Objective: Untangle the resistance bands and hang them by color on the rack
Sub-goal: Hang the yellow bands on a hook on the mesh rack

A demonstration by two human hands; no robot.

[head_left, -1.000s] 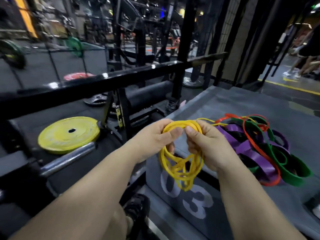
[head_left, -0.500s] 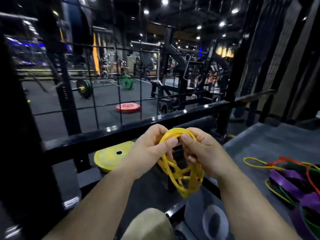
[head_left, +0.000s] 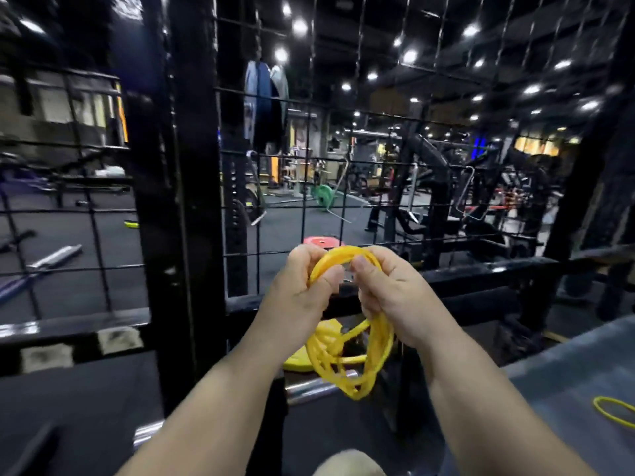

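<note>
A bundle of thin yellow resistance bands point(head_left: 354, 369) hangs in tangled loops between my two hands at the centre of the head view. My left hand point(head_left: 302, 290) pinches the top of the loops with thumb and curled fingers. My right hand point(head_left: 388, 293) grips the same loops from the right, its fingers curled round them. In front stands a black wire-grid rack point(head_left: 309, 207) with a thick black upright post point(head_left: 178, 187). One more yellow band point(head_left: 615, 412) lies on the grey platform point(head_left: 563, 383) at the lower right edge; the other coloured bands are out of frame.
A black horizontal rail point(head_left: 481, 273) runs behind my hands. A yellow weight plate point(head_left: 302, 362) lies on the floor under the bands, with a steel bar point(head_left: 309, 388) beside it. Beyond the grid lie a red plate point(head_left: 321, 241), a green plate point(head_left: 323, 195) and gym machines.
My head has lifted from the platform to the wire grid, so the coloured pile has left the frame. Both hands have risen with the yellow bands, still holding them.
</note>
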